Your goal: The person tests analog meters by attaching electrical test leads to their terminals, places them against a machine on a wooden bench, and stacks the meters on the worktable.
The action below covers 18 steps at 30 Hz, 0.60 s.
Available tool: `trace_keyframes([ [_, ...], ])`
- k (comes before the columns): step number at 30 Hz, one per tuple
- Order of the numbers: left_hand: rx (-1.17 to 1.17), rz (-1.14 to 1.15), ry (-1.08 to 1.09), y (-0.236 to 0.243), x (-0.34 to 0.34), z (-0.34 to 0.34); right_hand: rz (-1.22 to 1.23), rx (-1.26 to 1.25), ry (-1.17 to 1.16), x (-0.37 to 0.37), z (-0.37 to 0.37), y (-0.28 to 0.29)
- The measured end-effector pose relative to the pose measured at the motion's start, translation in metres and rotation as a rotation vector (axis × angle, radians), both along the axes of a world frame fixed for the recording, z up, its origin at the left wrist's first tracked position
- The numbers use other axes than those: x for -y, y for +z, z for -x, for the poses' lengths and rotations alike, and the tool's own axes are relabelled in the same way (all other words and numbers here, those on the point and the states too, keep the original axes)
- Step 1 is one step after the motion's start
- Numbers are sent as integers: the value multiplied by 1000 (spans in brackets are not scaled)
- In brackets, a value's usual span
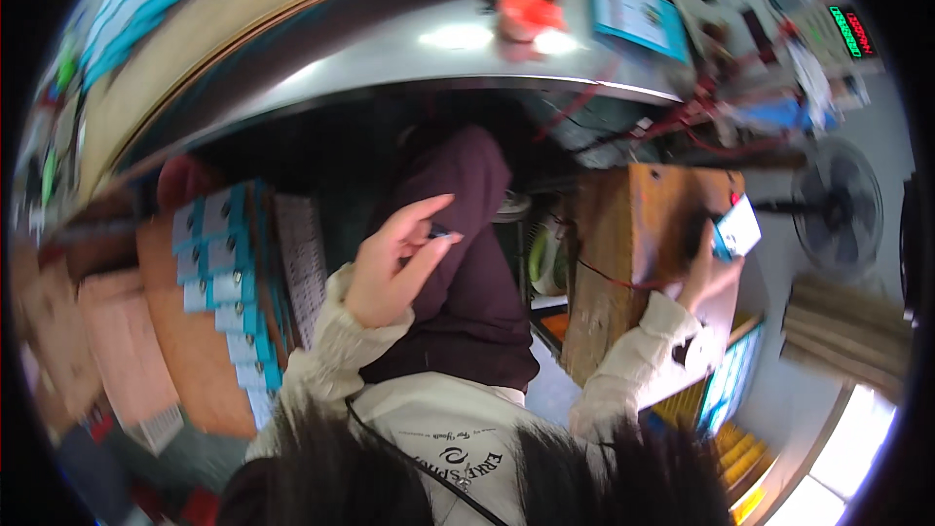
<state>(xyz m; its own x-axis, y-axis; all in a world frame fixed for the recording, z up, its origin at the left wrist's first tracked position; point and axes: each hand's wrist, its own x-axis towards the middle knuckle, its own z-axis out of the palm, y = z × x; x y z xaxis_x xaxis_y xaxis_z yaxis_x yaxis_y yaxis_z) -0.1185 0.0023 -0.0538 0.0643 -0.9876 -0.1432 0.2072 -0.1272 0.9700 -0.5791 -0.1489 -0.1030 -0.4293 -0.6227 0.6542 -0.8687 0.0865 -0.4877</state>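
Observation:
Above my lap, my left hand (390, 268) has its index finger stretched out. Its thumb and another finger pinch a small dark piece (441, 233), too small to name. My right hand (711, 273) reaches out to the right, over a worn wooden box (623, 263). Its fingers grip a small white card with a blue edge (740, 228), held tilted. To the left of my left hand, several blue-and-white cards (234, 285) lie overlapping in a stepped row on a brown board (166, 331).
Ahead runs a shiny metal worktop (390, 49) carrying an orange-red dish (526, 15) and a blue-edged card stack (638, 18). More cards (146, 0) lie at the far left. A fan (840, 205) stands right, and red cables (682, 117) hang beside the worktop.

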Motion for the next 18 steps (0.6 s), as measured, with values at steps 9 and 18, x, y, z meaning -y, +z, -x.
trace_keyframes([
  [9,385,145,25,12,-11,-1,-73,206,357,-57,-192,16],
  [18,-64,19,355,16,-35,-44,-426,614,1183,-132,-365,44],
])
